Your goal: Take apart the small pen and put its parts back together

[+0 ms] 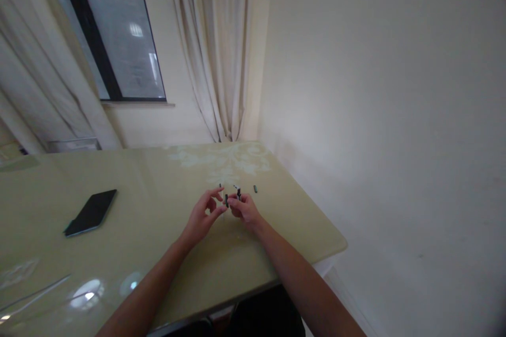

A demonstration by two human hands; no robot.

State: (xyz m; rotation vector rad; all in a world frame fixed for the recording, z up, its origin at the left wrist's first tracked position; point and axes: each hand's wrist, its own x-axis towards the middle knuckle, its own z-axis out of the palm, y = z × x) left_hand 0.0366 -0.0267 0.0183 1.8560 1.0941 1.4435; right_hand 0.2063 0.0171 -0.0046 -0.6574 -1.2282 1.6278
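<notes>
1. Right hand (244, 209): thumb and fingers pinched together on a small black-and-white item (238, 192), which sticks up above the fingertips.
2. Left hand (202, 216): thumb and forefinger spread apart, thumb tip at a short dark piece (226, 200). Can't tell if this hand grips it or the right one does.
3. Short dark piece is roughly upright, in the gap between the two hands, just left of the black-and-white item. Too small for detail.
4. Both hands are close together over the right part of a glossy, pale green worktop (308, 237).
5. Small dark strip (255, 189) lies on the worktop, just beyond and right of the right hand.
6. Another tiny dark bit (220, 186) sits by the left forefinger tip; partly hidden, unclear.
7. Flat black tablet-like object (93, 211) lies on the worktop, well left of the hands.
8. Behind: dark-framed window (122, 26), pale curtain (223, 37); plain wall (375, 116) at right.
</notes>
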